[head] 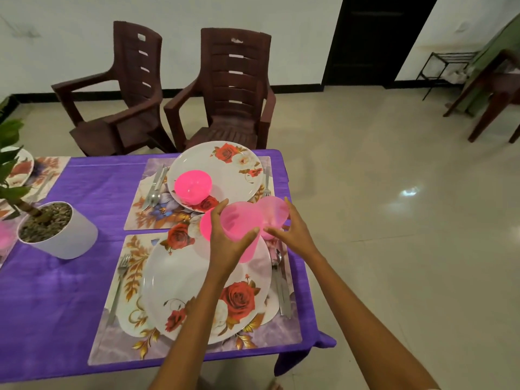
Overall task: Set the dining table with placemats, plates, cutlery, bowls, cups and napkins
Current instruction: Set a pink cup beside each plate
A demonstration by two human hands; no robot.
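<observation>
My left hand (226, 240) grips a translucent pink cup (239, 223) above the near floral plate (180, 280). Just right of it, my right hand (294, 230) holds a second pink cup (274, 211) between thumb and fingers, over the table's right edge. Partly hidden behind my left hand, a pink bowl (204, 225) sits at the near plate's far rim. The far floral plate (225, 168) carries another pink bowl (192, 185). Both plates lie on floral placemats (112, 333) with a fork (119, 280), and a spoon and knife (280, 280) beside the near one.
A white pot with a plant (60, 232) stands on the purple tablecloth (70, 291) at the left. Another place setting (19, 167) lies at the far left. Two brown plastic chairs (230, 88) stand behind the table. The table ends just right of the placemats.
</observation>
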